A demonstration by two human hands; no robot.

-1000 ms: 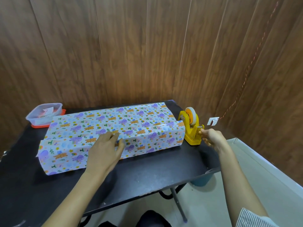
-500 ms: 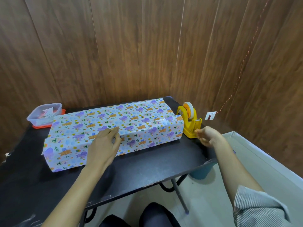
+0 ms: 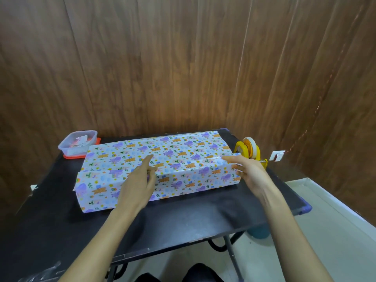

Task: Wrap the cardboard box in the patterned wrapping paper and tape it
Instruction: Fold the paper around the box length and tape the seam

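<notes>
Paper lapped over on table. Left hand flat on its seam, fingers straight. Right hand at right end: forefinger out, rest curled, grip unclear.

Wrapping paper: a white ground was noted, printed with purple, orange, blue and green motifs. Tape dispenser, right edge of the table: recorded as yellow, roll whitish. Container, far left corner: clear, lid red. Table: black.
</notes>
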